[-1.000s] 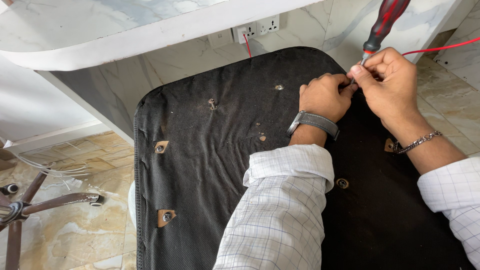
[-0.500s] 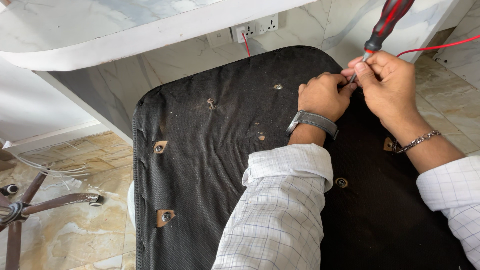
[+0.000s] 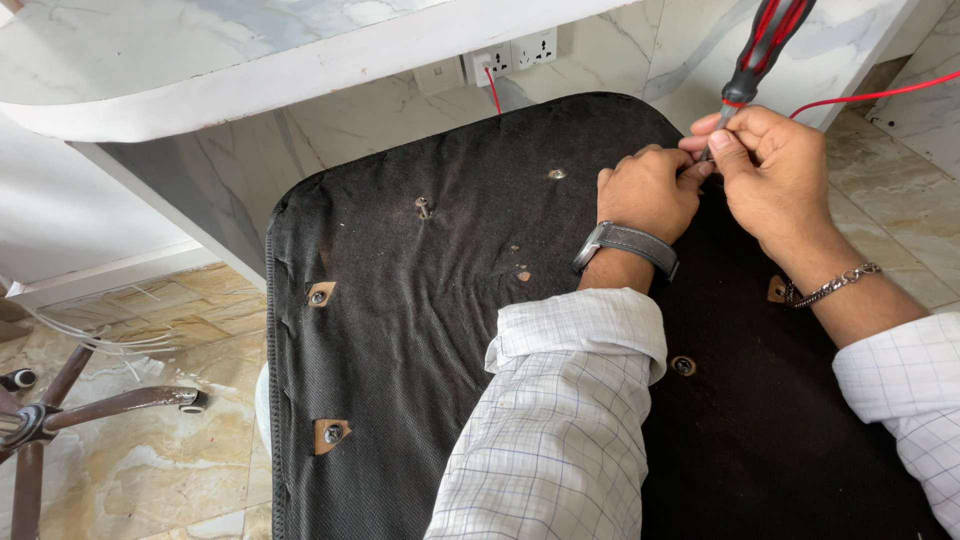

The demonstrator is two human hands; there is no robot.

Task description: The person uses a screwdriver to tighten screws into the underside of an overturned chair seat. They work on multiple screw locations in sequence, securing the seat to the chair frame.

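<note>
Showing from the head view: right hand (image 3: 775, 175) pinching the lower shaft of one red-and-black screwdriver (image 3: 765, 45), held upright at the far right edge of an upturned black fabric seat base (image 3: 420, 330). Left hand (image 3: 650, 190) curled into a loose fist, knuckles touching the right hand's fingers beside the tip; whether it grips anything cannot be told. One grey wristwatch (image 3: 625, 242), one chain bracelet (image 3: 830, 288), two checked sleeves. One chair leg base (image 3: 60, 410) on the floor at left.
</note>
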